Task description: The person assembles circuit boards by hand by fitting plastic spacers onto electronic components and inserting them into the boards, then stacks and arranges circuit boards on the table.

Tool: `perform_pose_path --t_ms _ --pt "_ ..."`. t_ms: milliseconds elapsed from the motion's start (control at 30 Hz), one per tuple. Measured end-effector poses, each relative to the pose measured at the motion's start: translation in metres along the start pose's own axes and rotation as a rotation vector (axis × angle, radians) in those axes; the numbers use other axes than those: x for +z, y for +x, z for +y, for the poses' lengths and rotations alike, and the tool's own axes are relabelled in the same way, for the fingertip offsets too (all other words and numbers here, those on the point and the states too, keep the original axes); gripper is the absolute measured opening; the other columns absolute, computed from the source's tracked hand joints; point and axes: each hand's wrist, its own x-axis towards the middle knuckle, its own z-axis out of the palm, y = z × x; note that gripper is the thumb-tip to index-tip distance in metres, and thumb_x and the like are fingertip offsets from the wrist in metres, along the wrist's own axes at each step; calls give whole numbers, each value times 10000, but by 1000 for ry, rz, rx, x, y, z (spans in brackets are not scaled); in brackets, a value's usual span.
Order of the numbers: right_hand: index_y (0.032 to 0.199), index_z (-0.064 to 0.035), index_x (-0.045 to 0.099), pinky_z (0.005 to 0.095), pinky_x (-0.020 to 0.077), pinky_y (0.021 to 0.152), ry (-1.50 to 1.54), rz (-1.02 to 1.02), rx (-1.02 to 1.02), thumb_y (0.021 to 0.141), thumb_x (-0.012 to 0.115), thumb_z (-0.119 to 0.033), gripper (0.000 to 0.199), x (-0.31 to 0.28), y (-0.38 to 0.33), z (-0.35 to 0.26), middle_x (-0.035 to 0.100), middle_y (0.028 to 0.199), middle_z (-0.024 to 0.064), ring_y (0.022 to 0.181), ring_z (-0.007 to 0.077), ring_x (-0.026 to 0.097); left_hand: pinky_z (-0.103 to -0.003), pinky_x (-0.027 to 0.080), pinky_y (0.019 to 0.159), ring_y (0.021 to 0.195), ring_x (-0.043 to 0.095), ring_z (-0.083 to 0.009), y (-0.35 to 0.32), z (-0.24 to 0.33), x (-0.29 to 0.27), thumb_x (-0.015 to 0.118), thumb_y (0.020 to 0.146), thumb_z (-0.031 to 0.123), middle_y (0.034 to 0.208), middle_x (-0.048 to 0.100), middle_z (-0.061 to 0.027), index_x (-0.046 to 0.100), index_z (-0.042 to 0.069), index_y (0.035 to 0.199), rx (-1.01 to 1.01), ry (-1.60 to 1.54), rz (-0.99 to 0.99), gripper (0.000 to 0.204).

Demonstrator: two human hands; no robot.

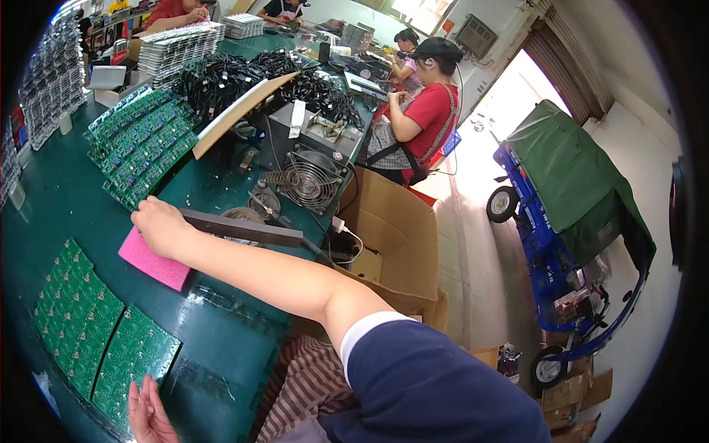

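Observation:
My right hand [159, 227] reaches across the table with its fingers curled down at the near edge of a stack of green circuit boards [144, 140]. Directly under it lies a pink foam block [155, 260]; what the fingertips hold, if anything, is hidden. A dark flat bar [244, 227] extends rightward from beside this hand, behind my forearm. My left hand [151, 415], low at the picture's edge, is open with its fingers apart. It is beside the near end of two green circuit board panels [77, 310] lying side by side on the green table [229, 332].
A soldering fume fan [310, 181], a grey box and bundles of black cables [221, 88] crowd the table's far part. An open cardboard box [399, 229] stands at its right. Co-workers sit farther along, one in a red shirt [432, 114]. A blue three-wheeler [539, 258] is parked at right.

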Motion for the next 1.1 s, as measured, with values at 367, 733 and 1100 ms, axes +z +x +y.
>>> perform_pose_path --t_ms 367,733,1100 --pt "890 -79 637 339 431 739 -292 -193 -55 729 558 -63 180 -11 3 -13 589 892 106 912 247 551 -267 519 742 861 573 -188 13 -3 -42 511 917 238 899 587 -104 521 13 974 -180 -258 -297 232" --pt "864 -3 596 291 494 741 874 -118 36 782 601 -40 90 -49 -45 -94 641 801 106 821 199 642 -244 483 769 856 576 -167 7 -29 -19 563 883 109 1026 567 -125 412 -37 1241 67 -137 -4 415" --pt "884 30 626 242 494 727 1226 -353 179 774 626 52 112 -35 -105 -155 657 869 96 823 128 626 -224 478 805 878 579 -117 8 -25 -20 595 875 184 976 602 -57 543 11 1100 -38 -335 -91 288"
